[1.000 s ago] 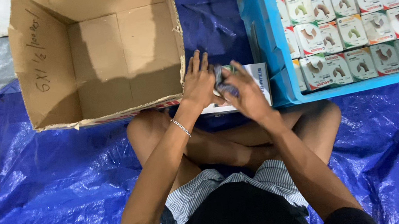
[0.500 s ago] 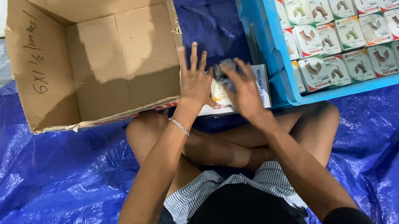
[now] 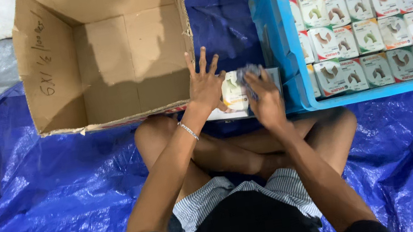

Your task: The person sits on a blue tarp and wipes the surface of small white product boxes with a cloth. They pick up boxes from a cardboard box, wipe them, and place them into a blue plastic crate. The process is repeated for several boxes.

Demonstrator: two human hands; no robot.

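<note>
Person cross-legged on blue tarp (image 3: 42, 209). Left hand (image 3: 205, 82) flat, fingers spread, steadying small white packet (image 3: 236, 94) between empty cardboard box (image 3: 102, 60) at left and blue crate (image 3: 274, 42) of packets at right. Right hand (image 3: 264, 97) pinching grey item at packet top. Judged: packet being readied. Needs firm grip before lifting.

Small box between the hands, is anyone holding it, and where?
Yes. The left hand presses its left edge, the right hand covers the small box's top right.

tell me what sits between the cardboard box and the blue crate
In the head view, the left hand and right hand rest on a small white packet, over blue tarp.
</note>
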